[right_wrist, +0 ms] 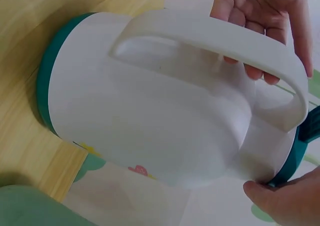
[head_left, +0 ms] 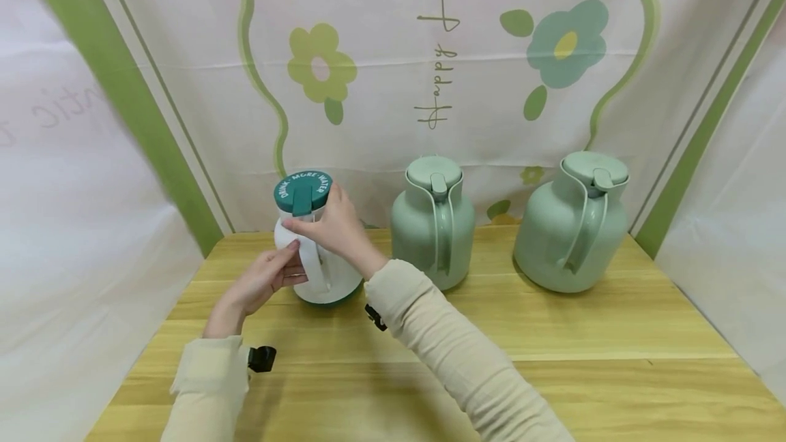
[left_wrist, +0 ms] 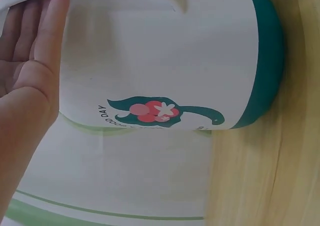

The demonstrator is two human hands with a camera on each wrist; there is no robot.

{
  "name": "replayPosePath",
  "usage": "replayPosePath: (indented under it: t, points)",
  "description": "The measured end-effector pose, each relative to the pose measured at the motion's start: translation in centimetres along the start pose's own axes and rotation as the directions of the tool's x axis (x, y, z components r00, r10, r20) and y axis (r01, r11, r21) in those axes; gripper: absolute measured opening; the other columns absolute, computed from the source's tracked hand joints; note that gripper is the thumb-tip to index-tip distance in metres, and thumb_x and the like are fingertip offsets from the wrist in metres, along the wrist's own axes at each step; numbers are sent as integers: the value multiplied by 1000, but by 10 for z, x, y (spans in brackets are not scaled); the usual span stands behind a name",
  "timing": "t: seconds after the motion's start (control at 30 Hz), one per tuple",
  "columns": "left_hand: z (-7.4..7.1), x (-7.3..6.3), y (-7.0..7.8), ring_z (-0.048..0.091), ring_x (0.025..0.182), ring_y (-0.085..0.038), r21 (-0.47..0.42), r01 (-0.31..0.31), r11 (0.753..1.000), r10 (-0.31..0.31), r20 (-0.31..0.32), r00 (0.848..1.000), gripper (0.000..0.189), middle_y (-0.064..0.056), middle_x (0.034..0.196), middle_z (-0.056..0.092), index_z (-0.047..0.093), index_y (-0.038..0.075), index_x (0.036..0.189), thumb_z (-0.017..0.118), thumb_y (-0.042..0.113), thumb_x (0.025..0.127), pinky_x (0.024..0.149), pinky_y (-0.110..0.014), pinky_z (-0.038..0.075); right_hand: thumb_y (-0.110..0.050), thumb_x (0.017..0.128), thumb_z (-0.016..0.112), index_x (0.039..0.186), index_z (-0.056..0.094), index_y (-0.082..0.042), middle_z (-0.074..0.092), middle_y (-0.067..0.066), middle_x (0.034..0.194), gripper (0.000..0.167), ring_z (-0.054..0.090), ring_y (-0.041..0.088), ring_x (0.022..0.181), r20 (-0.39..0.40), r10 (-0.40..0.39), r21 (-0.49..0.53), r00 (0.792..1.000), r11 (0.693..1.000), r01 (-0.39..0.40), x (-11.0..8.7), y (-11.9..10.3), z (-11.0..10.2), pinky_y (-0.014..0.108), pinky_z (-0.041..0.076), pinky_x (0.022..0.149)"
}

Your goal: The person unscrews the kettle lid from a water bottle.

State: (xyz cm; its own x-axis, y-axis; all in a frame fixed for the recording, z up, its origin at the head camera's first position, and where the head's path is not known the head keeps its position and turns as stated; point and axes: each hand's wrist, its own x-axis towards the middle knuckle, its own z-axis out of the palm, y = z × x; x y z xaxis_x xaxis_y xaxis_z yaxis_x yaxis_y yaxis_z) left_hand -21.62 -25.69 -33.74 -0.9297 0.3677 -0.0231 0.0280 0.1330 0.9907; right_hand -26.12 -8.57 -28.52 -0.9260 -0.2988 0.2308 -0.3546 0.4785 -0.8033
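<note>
A white thermos jug with a green lid and green base stands upright on the table at left. My right hand grips the top of the jug at lid and neck, its thumb lying across the neck below the lid's lever. My left hand is at the jug's handle. In the right wrist view, the left fingers reach through the handle opening, with the palm apart from the handle. The left wrist view shows those fingers fairly straight beside the jug's body, above a printed red and green motif.
Two pale green thermos jugs stand upright to the right, one in the middle and one farther right. The wooden table ends at the back against a flower-printed cloth. White cloth hangs at both sides.
</note>
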Motion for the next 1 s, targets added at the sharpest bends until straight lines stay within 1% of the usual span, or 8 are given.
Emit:
replayPosePath:
  t: [0.07,0.13,0.33,0.43,0.57,0.77,0.9,1.0]
  points:
    - [1,1,0,65,93,-3,22,4,1000,-3,-14,1000,46,11,97,67,60,3,114,36,41,103,85,-18,55,-48,79,74,150,19,-5,38,14,148,99,45,27,131,-19,5,-9,1000,1000,-5,0,0,1,43,45,107]
    - [2,1,0,65,93,-4,36,3,999,-2,-23,1000,48,11,96,67,59,1,115,35,41,103,85,-18,55,-47,80,73,150,20,-4,38,14,147,98,46,27,131,-34,9,-10,999,1000,-9,-1,0,2,43,45,107]
    - [3,2,-3,65,91,-2,34,-16,999,18,-38,999,38,12,94,67,60,11,109,35,39,104,83,-17,55,-46,80,73,150,21,-6,38,12,147,96,47,26,131,-60,20,33,998,999,-18,-3,-2,5,43,45,106]
    - [4,2,-5,65,92,-1,41,-26,999,28,-51,998,40,14,94,68,61,11,110,34,40,104,83,-17,55,-47,80,73,150,22,-7,40,11,147,95,47,25,130,-80,27,38,996,999,-24,-4,-3,7,42,46,106]
    - [7,1,-5,65,90,-1,73,-20,997,27,-94,995,48,15,93,67,58,1,115,33,41,103,81,-17,56,-47,82,71,148,27,-7,45,9,143,89,50,23,127,-129,41,20,991,999,-39,-6,-5,11,40,48,104]
    - [11,0,-5,64,86,0,117,6,993,16,-184,983,61,15,88,65,55,-13,117,34,42,103,78,-16,56,-49,82,70,146,32,-9,49,6,138,85,55,22,120,-192,101,4,976,995,-102,-12,-13,15,41,52,97]
    - [14,0,-5,64,85,1,136,3,991,26,-208,978,65,15,88,64,50,-20,119,33,41,103,77,-15,56,-48,80,72,146,33,-10,49,6,139,85,55,23,120,-211,123,40,970,992,-118,-12,-14,15,44,51,97]
    - [15,1,-4,63,85,1,146,8,989,23,-214,977,67,15,87,64,48,-21,121,33,41,104,76,-15,56,-47,79,73,146,33,-10,48,6,140,86,54,23,121,-216,127,59,968,991,-117,-12,-13,15,43,50,99]
